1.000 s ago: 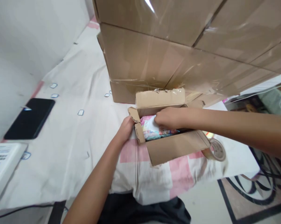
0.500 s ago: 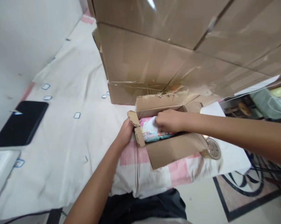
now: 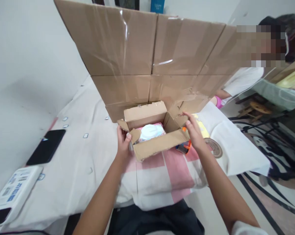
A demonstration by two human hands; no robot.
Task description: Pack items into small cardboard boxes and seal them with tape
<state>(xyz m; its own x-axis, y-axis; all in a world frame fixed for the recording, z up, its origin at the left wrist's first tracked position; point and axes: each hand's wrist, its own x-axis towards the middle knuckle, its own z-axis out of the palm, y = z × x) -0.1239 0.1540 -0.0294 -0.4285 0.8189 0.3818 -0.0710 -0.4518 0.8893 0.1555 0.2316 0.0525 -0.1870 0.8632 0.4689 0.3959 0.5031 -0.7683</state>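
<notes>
A small open cardboard box point(image 3: 159, 146) sits on the cloth in front of me, its flaps raised. Inside lies a pink and blue pack of wet wipes point(image 3: 148, 132) with a white lid on top. My left hand point(image 3: 123, 142) grips the box's left end, thumb on a torn flap and fingers on the outer side. At the opposite end, my right hand point(image 3: 194, 132) has its fingers stretched out beside the right flap; whether they touch it I cannot tell. An orange and dark tape dispenser point(image 3: 184, 147) is partly hidden behind the box's front right corner.
A wall of stacked cartons point(image 3: 127, 45) rises behind the box. To the right are a tape roll point(image 3: 214, 148) and something yellow point(image 3: 203, 129). A black phone point(image 3: 46, 147) and a white printed device point(image 3: 15, 191) lie left. Another person point(image 3: 246, 78) is beyond the cartons.
My right hand has come out of the box, off the wipes pack, and moved to the box's right end. The view has tilted up, bringing the other person into sight.
</notes>
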